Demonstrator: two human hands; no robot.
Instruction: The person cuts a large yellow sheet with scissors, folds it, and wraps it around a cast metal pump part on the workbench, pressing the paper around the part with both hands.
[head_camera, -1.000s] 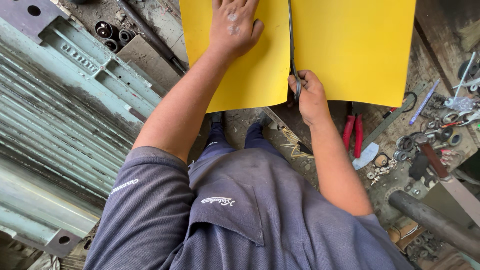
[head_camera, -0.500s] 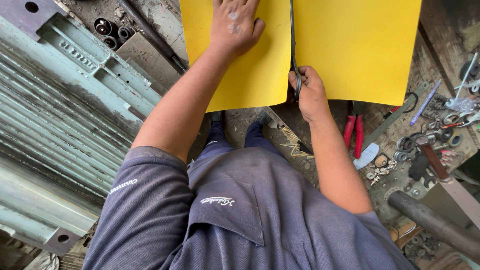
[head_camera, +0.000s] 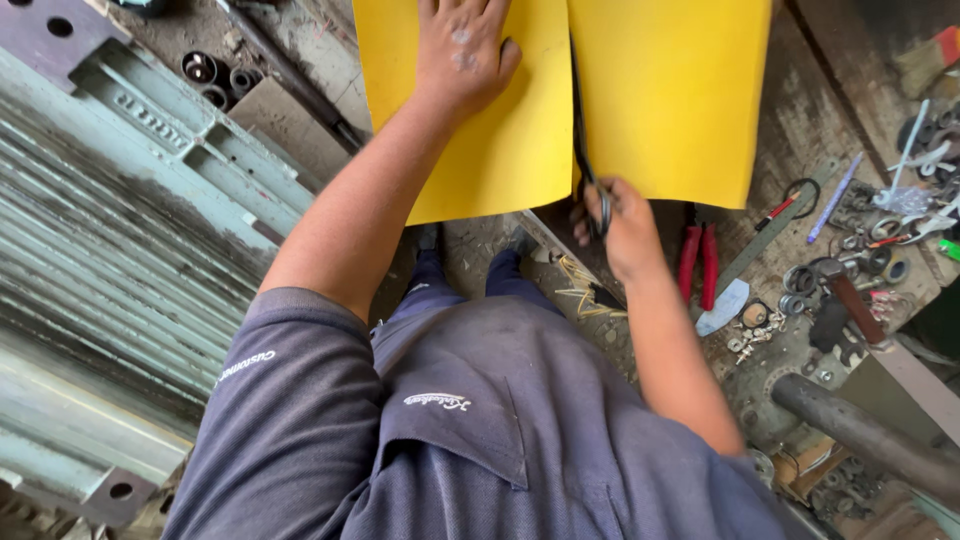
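Sheet: large yellow flat sheet (head_camera: 660, 100) lies on your surface, split up the middle by a cut | Right hand (head_camera: 625, 225): fingers closed through dark metal scissors (head_camera: 585, 150) in that cut | Left hand (head_camera: 462, 50): fingers spread flat on sheet | Near right edge: red-handled pliers (head_camera: 698, 262)

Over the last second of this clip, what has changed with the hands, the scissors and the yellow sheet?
Very little. The right hand still grips the scissors in the cut running up the yellow sheet, with no clear advance visible. The left hand stays pressed flat on the left part of the sheet. The red pliers and the small metal parts to the right lie where they were.
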